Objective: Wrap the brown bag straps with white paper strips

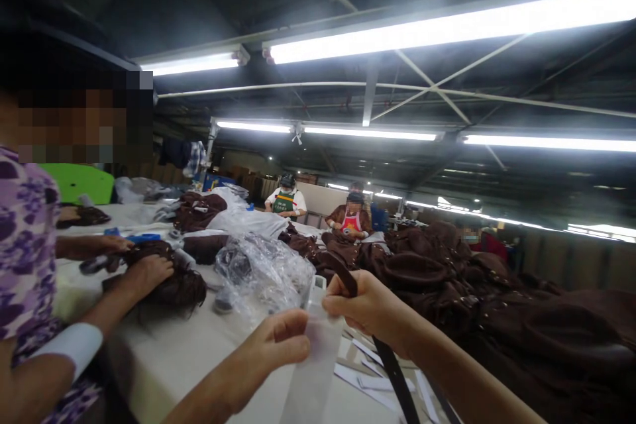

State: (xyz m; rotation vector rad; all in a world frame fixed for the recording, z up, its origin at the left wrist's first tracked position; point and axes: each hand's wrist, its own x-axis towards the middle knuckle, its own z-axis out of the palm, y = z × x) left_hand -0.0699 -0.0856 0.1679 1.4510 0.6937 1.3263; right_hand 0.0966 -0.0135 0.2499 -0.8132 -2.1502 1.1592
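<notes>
My left hand (278,341) pinches the edge of a thin clear plastic sleeve (315,364) that hangs down in front of me. My right hand (368,308) grips the top of the same sleeve together with a dark brown strap (392,371), which runs from above my fingers down past the table edge. The two hands are close together, about a hand's width apart.
A large heap of dark brown garments (497,298) covers the right side of the white table (163,358). Crumpled clear plastic bags (263,271) lie in the middle. A person in a purple flowered top (24,252) handles brown material at the left. Other workers sit farther back.
</notes>
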